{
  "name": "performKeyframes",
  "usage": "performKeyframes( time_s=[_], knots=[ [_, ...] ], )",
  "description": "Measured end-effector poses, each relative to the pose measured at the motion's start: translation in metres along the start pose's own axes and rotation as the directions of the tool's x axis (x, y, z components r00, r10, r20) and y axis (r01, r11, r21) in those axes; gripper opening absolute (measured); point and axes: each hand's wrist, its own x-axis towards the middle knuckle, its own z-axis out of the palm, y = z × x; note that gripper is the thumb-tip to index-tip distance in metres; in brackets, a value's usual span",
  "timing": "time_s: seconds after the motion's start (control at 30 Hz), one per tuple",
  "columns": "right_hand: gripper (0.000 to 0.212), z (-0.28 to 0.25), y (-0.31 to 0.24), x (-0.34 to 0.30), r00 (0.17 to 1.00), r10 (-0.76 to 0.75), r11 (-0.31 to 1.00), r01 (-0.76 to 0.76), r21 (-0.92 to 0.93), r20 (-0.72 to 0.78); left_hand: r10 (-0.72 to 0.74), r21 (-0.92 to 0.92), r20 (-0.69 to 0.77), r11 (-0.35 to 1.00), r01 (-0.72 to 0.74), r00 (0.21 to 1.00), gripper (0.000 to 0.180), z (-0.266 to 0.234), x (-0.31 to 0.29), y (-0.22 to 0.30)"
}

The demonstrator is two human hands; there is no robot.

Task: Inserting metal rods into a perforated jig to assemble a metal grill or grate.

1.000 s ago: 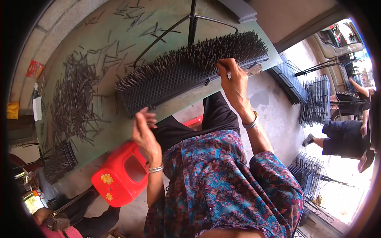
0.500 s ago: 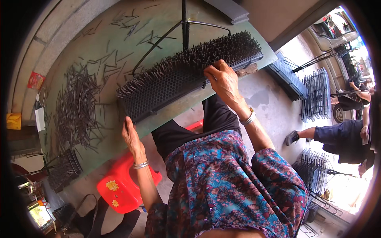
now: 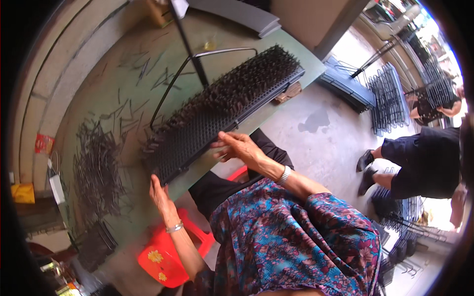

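Observation:
A long black perforated panel (image 3: 190, 143) lies tilted across the green tabletop. Dense short dark strips (image 3: 247, 76) stand up from its far side and right part, while bare holes show along its near left part. At the panel's near left corner is my left hand (image 3: 162, 200), fingers stretched out against the end. My right hand (image 3: 240, 149) hovers by the near edge, around the middle, its fingers loosely bent and apart with nothing seen in them. Behind the panel rises a dark pole (image 3: 190, 44) with a bent wire frame (image 3: 170, 81).
A heap of loose dark strips (image 3: 96, 167) covers the left of the green table (image 3: 163, 44). Grey sheets (image 3: 242, 17) lie at the back. A red stool (image 3: 165, 264) stands below. Wire racks (image 3: 387, 98) and a person in dark shorts (image 3: 419, 163) are at right.
My right hand has come off the panel's near edge and moved left and down. The left hand stays at the corner. The whole view has turned slightly, and the person at right stands nearer.

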Motion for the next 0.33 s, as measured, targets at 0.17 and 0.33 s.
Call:
performKeyframes(
  time_s=[0.17,0.33],
  knots=[
    [0.062,0.004,0.005,0.015,0.996,-0.044,0.999,0.046,0.029,-0.084,-0.041,0.006,0.021,0.999,0.041,0.999,0.066,-0.002,0.0,0.005],
    [0.058,-0.001,0.008,0.02,0.995,-0.051,0.998,0.049,-0.027,-0.089,-0.015,0.005,0.031,1.0,0.015,0.999,0.068,-0.001,0.001,0.004]
  ],
)
